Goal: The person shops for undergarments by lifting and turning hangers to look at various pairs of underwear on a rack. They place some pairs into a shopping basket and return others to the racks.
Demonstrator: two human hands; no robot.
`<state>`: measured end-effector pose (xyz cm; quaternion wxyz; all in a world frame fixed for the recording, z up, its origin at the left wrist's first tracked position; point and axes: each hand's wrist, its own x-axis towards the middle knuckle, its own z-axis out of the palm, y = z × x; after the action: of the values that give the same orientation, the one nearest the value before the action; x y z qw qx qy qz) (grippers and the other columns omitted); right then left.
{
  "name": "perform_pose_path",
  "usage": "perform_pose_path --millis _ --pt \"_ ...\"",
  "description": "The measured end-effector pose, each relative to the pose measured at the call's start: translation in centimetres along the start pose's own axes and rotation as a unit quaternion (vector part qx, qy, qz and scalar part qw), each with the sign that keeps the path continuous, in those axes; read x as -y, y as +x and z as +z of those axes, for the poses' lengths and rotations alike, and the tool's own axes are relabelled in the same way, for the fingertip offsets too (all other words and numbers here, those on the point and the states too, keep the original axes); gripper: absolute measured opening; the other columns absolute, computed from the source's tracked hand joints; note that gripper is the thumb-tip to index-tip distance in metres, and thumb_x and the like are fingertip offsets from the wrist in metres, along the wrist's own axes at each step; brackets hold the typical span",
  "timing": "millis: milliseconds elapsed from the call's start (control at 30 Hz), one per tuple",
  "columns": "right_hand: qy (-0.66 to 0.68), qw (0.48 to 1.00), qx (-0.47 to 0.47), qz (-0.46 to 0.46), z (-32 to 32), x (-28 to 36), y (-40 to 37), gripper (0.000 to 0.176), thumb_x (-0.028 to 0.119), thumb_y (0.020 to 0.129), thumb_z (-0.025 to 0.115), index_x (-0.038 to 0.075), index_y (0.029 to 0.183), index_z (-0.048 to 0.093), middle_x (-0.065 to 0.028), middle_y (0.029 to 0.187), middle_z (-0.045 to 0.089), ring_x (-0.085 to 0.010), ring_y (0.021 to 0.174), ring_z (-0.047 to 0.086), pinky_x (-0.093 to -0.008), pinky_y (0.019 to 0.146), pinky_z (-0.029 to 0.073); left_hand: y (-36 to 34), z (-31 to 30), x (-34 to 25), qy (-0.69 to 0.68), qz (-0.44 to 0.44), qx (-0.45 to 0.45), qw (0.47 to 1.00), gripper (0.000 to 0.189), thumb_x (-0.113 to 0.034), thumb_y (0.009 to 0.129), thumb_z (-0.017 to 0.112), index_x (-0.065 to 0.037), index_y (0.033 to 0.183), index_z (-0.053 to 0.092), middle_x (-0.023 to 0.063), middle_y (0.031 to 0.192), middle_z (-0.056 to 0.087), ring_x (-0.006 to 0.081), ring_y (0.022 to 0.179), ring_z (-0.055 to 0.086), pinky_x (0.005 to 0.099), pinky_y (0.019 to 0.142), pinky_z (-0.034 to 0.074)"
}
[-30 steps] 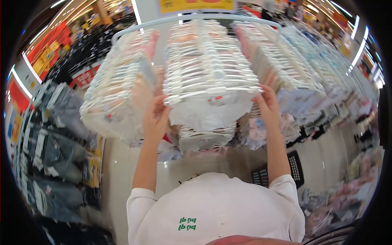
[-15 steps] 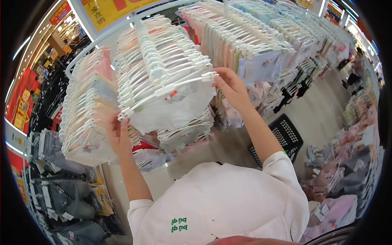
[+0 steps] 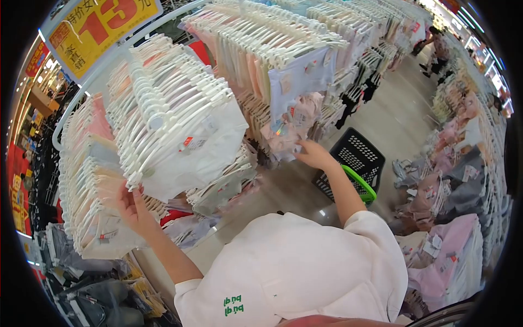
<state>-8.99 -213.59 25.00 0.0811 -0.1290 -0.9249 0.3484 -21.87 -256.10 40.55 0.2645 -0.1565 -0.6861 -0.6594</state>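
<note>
At the upper tier of a clothing rack, the left hand (image 3: 131,204) meets the front white garment (image 3: 199,155), which hangs flat at the head of a dense row of white hangers (image 3: 163,92). The work appears to be at an intermediate stage. This row reads as closed up and even, whereas the pink garments (image 3: 286,128) on the lower tier hang bunched and uneven and seem not yet dealt with.

Left arm: raised, forearm steep, palm turned toward the rack. The fingertips (image 3: 132,191) lie at the lower left end of the front hanger; whether they pinch it or merely steady it cannot be told.

Right arm: extended forward and downward from the white sleeve (image 3: 365,229), wrist nearly straight. The right hand (image 3: 313,155) is largely spread, its fingertips against the lower edge of the pink garments, and no closed grasp is visible.

A black basket (image 3: 354,158) with a green handle stands on the floor just beyond the right forearm. A yellow price sign (image 3: 95,30) is mounted above the rack.
</note>
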Motion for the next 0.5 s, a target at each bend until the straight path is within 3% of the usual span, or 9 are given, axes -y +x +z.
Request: perform_pose_path --millis 33,100,167,267,300,400,433,467,500 --pt "-0.096 0.994 0.005 0.045 0.9 -3.7 -2.0 0.050 0.034 0.073 0.067 0.002 0.110 0.055 -0.0183 0.110 0.056 -0.0324 0.103 0.054 -0.0414 0.085 0.044 -0.2 0.1 -0.2 -0.004 -0.003 0.005 1.000 0.030 -0.002 0.089 0.050 0.003 0.118 0.048 0.0132 0.107 0.057 0.0172 0.091 0.058 0.0293 0.083 0.048" --pt "-0.260 0.937 0.025 0.230 0.8 -7.0 -6.4 0.055 0.039 0.067 0.071 0.005 0.108 0.056 -0.0191 0.115 0.053 -0.0341 0.113 0.047 -0.0462 0.091 0.038 -0.4 0.4 -0.5 -0.001 0.009 -0.009 1.000 0.033 -0.002 0.089 0.050 0.003 0.121 0.046 0.0138 0.108 0.056 0.0174 0.092 0.058 0.0293 0.083 0.047" --pt "-0.310 0.888 -0.022 0.339 1.8 -11.1 -10.3 0.071 0.035 0.064 0.074 0.012 0.125 0.046 -0.0186 0.125 0.046 -0.0351 0.121 0.038 -0.0493 0.098 0.032 -0.7 0.1 -0.5 0.009 0.012 -0.014 1.000 0.034 -0.002 0.089 0.049 0.002 0.123 0.045 0.0140 0.108 0.056 0.0179 0.094 0.057 0.0295 0.083 0.047" --pt "-0.267 0.891 -0.061 0.362 1.6 -12.3 -14.8 0.074 0.030 0.064 0.075 0.016 0.129 0.042 -0.0181 0.127 0.044 -0.0356 0.121 0.038 -0.0485 0.101 0.030 -1.6 -0.2 -0.9 0.024 0.012 -0.017 1.000 0.038 -0.002 0.089 0.050 0.003 0.126 0.041 0.0150 0.110 0.055 0.0198 0.097 0.055 0.0299 0.086 0.046" --pt "-0.306 0.897 -0.108 0.299 1.9 -12.2 -15.7 0.073 0.027 0.064 0.074 0.018 0.129 0.043 -0.0146 0.122 0.047 -0.0329 0.115 0.043 -0.0473 0.095 0.035 -1.9 0.1 -1.2 0.026 0.023 -0.029 0.999 0.039 -0.003 0.089 0.050 0.004 0.126 0.039 0.0155 0.110 0.054 0.0203 0.098 0.055 0.0297 0.085 0.046" --pt "-0.279 0.910 -0.113 0.284 1.6 -12.3 -16.1 0.075 0.024 0.065 0.074 0.018 0.132 0.041 -0.0113 0.115 0.049 -0.0314 0.109 0.047 -0.0454 0.089 0.037 -2.7 0.4 -1.3 0.030 0.041 -0.038 0.998 0.041 -0.003 0.088 0.051 0.005 0.126 0.038 0.0167 0.114 0.051 0.0215 0.099 0.054 0.0303 0.085 0.045" --pt "-0.309 0.902 -0.143 0.266 1.7 -12.4 -16.0 0.063 0.027 0.068 0.071 0.017 0.126 0.047 -0.0098 0.105 0.053 -0.0294 0.100 0.051 -0.0449 0.082 0.040 -3.0 0.5 -1.2 0.035 0.046 -0.043 0.997 0.041 -0.003 0.088 0.052 0.006 0.125 0.038 0.0175 0.117 0.049 0.0221 0.099 0.053 0.0309 0.085 0.045" --pt "-0.308 0.900 -0.145 0.271 1.7 -12.6 -15.7 0.063 0.027 0.068 0.071 0.017 0.126 0.047 -0.0098 0.105 0.053 -0.0294 0.100 0.051 -0.0449 0.082 0.040 -3.2 0.4 -1.0 0.032 0.047 -0.038 0.998 0.041 -0.003 0.088 0.052 0.006 0.125 0.038 0.0175 0.117 0.049 0.0221 0.099 0.053 0.0309 0.085 0.045" --pt "-0.299 0.899 -0.142 0.286 1.5 -12.7 -15.2 0.056 0.029 0.070 0.070 0.015 0.121 0.050 -0.0097 0.101 0.054 -0.0291 0.098 0.052 -0.0444 0.079 0.041 -3.4 0.3 -0.4 0.073 0.102 -0.066 0.990 0.041 -0.002 0.086 0.054 0.005 0.124 0.039 0.0174 0.118 0.047 0.0225 0.098 0.051 0.0320 0.085 0.044"
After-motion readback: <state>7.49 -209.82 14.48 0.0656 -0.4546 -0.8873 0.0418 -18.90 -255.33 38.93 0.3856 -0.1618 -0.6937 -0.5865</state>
